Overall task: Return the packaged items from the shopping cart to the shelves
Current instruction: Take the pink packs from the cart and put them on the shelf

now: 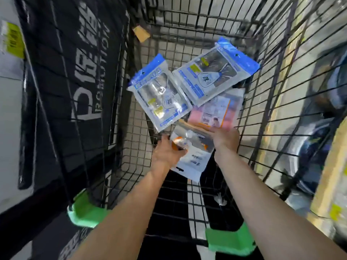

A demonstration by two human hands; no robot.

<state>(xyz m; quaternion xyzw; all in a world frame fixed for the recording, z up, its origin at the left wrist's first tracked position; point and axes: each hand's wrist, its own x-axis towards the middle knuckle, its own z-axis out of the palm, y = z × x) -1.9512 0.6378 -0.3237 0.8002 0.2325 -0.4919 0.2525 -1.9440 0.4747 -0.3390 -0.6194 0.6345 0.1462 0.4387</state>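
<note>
Both my arms reach down into a black wire shopping cart [262, 94]. My left hand [165, 152] grips the left edge of a white packet with orange print [195, 152]. My right hand [226, 139] holds the same packet's right side, its fingers also over the lower edge of a pink and orange packet [216, 111]. Two blue-topped clear packets lie in the cart beyond: one [159, 94] at the left, the other [216, 70] at the right, overlapping the pink one.
A black banner with white lettering [78, 76] hangs along the cart's left side. Green plastic corners [84, 211] cap the cart's near rim. A small brown tag [141, 33] sits at the far left corner. Shelf edges with yellow labels [336, 211] run along the right.
</note>
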